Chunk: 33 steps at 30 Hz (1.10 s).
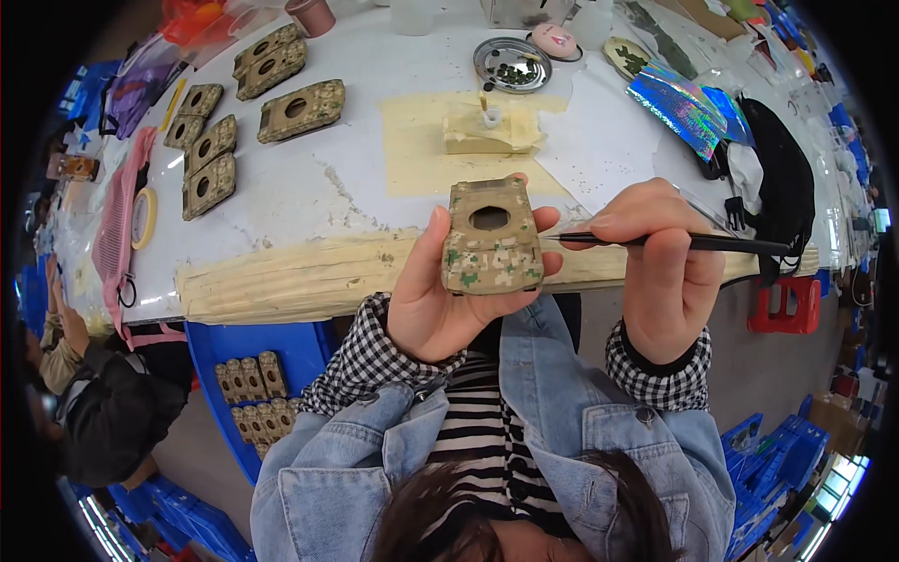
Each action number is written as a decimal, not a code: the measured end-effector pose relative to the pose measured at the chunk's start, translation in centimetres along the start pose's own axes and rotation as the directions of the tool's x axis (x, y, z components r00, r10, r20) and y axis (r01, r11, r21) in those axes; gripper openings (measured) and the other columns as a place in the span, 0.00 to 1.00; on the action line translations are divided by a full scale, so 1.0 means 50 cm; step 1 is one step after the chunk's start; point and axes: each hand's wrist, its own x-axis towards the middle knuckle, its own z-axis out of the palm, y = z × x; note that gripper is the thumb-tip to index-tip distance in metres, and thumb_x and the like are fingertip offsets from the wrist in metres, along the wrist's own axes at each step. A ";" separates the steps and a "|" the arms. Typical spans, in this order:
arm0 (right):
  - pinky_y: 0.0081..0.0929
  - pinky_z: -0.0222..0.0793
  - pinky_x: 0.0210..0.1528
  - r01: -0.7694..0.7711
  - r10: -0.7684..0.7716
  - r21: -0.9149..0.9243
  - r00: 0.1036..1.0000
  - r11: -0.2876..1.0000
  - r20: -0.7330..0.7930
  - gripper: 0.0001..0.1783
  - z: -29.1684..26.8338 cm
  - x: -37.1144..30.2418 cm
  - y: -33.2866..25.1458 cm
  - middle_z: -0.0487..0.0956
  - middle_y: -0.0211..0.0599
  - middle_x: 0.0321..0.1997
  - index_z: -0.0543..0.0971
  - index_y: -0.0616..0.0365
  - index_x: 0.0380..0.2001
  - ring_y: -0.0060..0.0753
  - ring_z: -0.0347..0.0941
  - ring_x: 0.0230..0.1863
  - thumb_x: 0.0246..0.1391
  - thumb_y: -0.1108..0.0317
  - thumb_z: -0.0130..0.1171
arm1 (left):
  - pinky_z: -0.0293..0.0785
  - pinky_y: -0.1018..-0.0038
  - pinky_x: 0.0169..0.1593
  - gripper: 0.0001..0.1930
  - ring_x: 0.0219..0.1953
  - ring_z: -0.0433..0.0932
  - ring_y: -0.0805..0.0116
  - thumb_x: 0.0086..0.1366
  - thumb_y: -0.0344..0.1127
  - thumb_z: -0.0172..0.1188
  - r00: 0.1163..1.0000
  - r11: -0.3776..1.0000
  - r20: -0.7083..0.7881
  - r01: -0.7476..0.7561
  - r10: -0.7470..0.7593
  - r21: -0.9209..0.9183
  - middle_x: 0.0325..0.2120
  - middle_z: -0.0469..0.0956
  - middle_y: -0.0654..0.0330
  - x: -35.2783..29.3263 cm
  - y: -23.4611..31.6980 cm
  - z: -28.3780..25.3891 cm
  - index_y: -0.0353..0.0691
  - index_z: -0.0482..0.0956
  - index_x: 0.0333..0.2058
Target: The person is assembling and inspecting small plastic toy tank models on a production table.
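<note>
My left hand point(426, 304) is wrapped round a camouflage model tank hull point(493, 245), a tan shell with a dark round opening and green and pale square patches. Between the fingertips of my right hand point(667, 267) is a thin black paintbrush point(693, 241), lying nearly level. Its fine tip points left, close to the hull's right edge; whether it touches cannot be told. Beyond the hull stands a tape-covered block point(492, 140) with a small white cup on it. Farther back, a round metal dish point(512, 66) holds small dark green bits.
Several similar hulls point(302, 110) lie at the table's left. More sit in a blue tray point(211, 347) below the taped table edge point(281, 281). A tape roll point(143, 217), an iridescent pouch point(676, 108) and a black bag point(779, 178) flank the work area. Another person point(117, 403) sits at left.
</note>
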 end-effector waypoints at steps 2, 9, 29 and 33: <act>0.24 0.66 0.40 -0.012 0.012 -0.006 0.999 1.000 0.032 0.14 0.003 0.004 -0.006 0.78 0.42 0.32 0.77 0.67 0.32 0.30 0.72 0.35 0.61 0.68 0.45 | 0.75 0.63 0.52 0.34 0.55 0.66 0.46 0.69 0.55 0.31 1.000 1.000 -0.018 -0.020 0.020 0.005 0.59 0.55 0.43 0.001 -0.004 0.007 0.39 0.38 0.64; 0.24 0.67 0.40 -0.065 0.064 0.011 0.995 0.998 0.070 0.14 0.010 0.007 -0.009 0.77 0.41 0.33 0.77 0.67 0.33 0.30 0.73 0.35 0.61 0.67 0.46 | 0.78 0.65 0.49 0.35 0.53 0.69 0.46 0.69 0.55 0.31 0.998 0.999 -0.056 -0.024 0.026 0.035 0.53 0.61 0.42 0.001 -0.005 0.012 0.36 0.36 0.64; 0.23 0.69 0.39 -0.073 0.078 -0.045 0.991 0.996 0.110 0.13 0.005 0.013 -0.017 0.77 0.42 0.32 0.77 0.68 0.33 0.29 0.73 0.35 0.61 0.68 0.47 | 0.77 0.65 0.50 0.35 0.51 0.71 0.47 0.69 0.55 0.31 0.998 0.999 -0.054 -0.022 0.023 0.032 0.52 0.63 0.41 0.004 -0.007 0.009 0.35 0.37 0.63; 0.23 0.68 0.38 -0.035 0.046 -0.092 0.992 0.995 0.119 0.12 0.003 0.014 -0.016 0.77 0.41 0.31 0.78 0.67 0.32 0.30 0.73 0.34 0.59 0.68 0.49 | 0.78 0.65 0.49 0.35 0.52 0.70 0.47 0.69 0.55 0.31 0.998 0.999 -0.060 -0.024 0.026 0.035 0.52 0.63 0.41 0.004 -0.006 0.009 0.35 0.38 0.63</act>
